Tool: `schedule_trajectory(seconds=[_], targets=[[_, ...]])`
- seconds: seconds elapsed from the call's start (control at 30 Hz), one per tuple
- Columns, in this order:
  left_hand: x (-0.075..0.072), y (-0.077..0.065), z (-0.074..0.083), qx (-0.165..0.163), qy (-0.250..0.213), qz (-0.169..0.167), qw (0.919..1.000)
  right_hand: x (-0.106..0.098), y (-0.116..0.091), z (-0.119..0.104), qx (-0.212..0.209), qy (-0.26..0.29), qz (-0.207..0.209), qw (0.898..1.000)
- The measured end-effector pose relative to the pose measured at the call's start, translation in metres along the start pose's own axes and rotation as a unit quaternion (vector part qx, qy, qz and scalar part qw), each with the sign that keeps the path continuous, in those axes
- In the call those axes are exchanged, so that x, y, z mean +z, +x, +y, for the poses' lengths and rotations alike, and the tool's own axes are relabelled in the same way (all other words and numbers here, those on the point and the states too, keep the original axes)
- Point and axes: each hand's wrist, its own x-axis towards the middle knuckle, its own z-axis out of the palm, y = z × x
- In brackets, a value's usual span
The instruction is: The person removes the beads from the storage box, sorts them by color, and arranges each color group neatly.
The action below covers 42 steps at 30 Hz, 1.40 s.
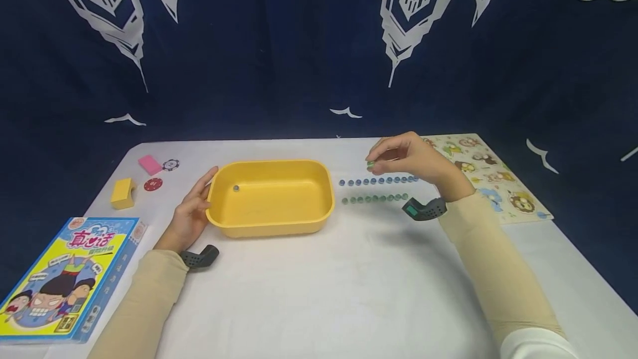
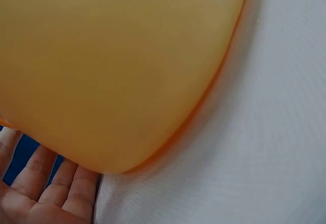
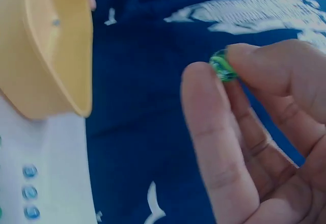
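A glass marble with green in it (image 3: 222,66) is pinched between the thumb and a fingertip of my right hand (image 1: 411,157), raised over the table. Below that hand lie a row of blue marbles (image 1: 372,181) and, nearer me, a row of green marbles (image 1: 375,199). My left hand (image 1: 188,216) rests against the left end of a yellow tray (image 1: 271,230), its fingers fairly straight in the left wrist view, their tips hidden by the tray. Inside the tray, toward its left, sits a single bluish marble (image 1: 236,188).
At the left are a boxed card game (image 1: 65,287), a yellow block (image 1: 122,193), a pink piece (image 1: 150,164), a red chip (image 1: 153,184) and a black-and-white chip (image 1: 171,165). An animal-print sheet (image 1: 518,193) lies at the right. A dark blue curtain (image 1: 279,71) hangs behind.
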Motion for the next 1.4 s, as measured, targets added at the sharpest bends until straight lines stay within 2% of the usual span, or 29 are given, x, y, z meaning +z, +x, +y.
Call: schedule_trajectory(seconds=[0.13,0.3,0.4,0.63,0.87,1.17,1.4], targets=[[0.0,0.0,0.0,-0.002,-0.001,0.002,1.0,-0.01,-0.015,0.008,0.036,-0.014,0.029,0.999],[0.0,0.0,0.0,0.001,-0.006,0.001,1.0,-0.022,-0.032,0.028,0.056,-0.028,0.055,0.997],[-0.001,-0.001,0.0,0.005,-0.009,-0.003,0.9999,-0.03,-0.042,0.041,0.082,-0.043,0.073,0.993],[-0.001,-0.002,0.001,0.003,-0.004,-0.003,1.0,-0.046,-0.06,0.062,0.154,-0.104,0.089,0.978],[0.001,-0.002,0.001,-0.002,-0.007,-0.001,1.0,-0.052,-0.069,0.08,0.206,-0.138,0.08,0.965],[0.001,-0.003,0.002,-0.003,0.002,0.004,1.0,-0.051,-0.068,0.093,0.214,-0.174,0.045,0.96],[0.002,-0.002,0.003,-0.007,0.007,0.008,0.9999,-0.05,-0.068,0.096,0.202,-0.174,0.028,0.963]])
